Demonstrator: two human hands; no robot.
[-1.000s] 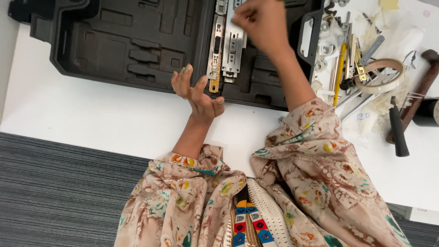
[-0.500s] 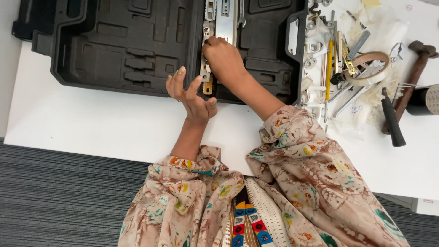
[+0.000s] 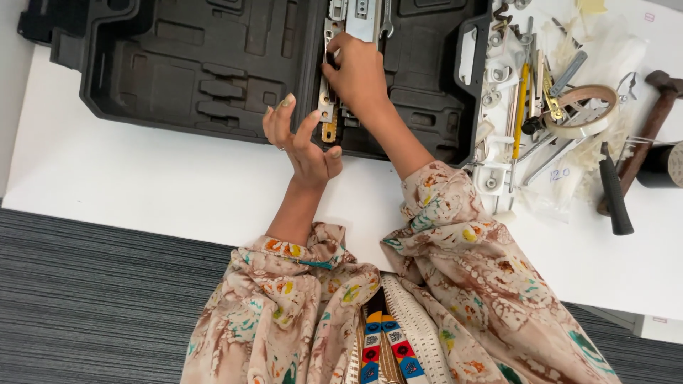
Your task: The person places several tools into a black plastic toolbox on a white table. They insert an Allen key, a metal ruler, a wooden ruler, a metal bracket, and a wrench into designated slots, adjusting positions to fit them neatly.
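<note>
Beneath both hands spreads a white table (image 3: 142, 178), and on it lies an open black moulded tool case (image 3: 192, 64), its shaped recesses mostly bare; it probably lies flat and open so that its hollows can be reached from above. Just beyond the right hand (image 3: 359, 71), over the middle ridge of the case, sit long metal drawer slides (image 3: 329, 78), side by side and running away from the person. The right hand is curled down over them, fingers pinched on the slide at its left side, so it seems closed on that slide, though the fingertips are partly hidden. The left hand (image 3: 302, 139) hovers nearer the body, at the case's near edge, fingers spread wide and holding nothing; its fingertips are just beside the brass-coloured near end of the slides, as if poised to steady them, but I cannot tell whether they touch.

Well to the right of the right hand, past the case's wall, lies a loose heap of hardware on clear plastic bags: a roll of tape (image 3: 587, 110), a yellow-handled tool (image 3: 521, 107), white brackets (image 3: 491, 174) and small metal fittings. Farther right rest a black-handled tool (image 3: 615, 195) and a hammer (image 3: 651, 114) with a wooden handle.
</note>
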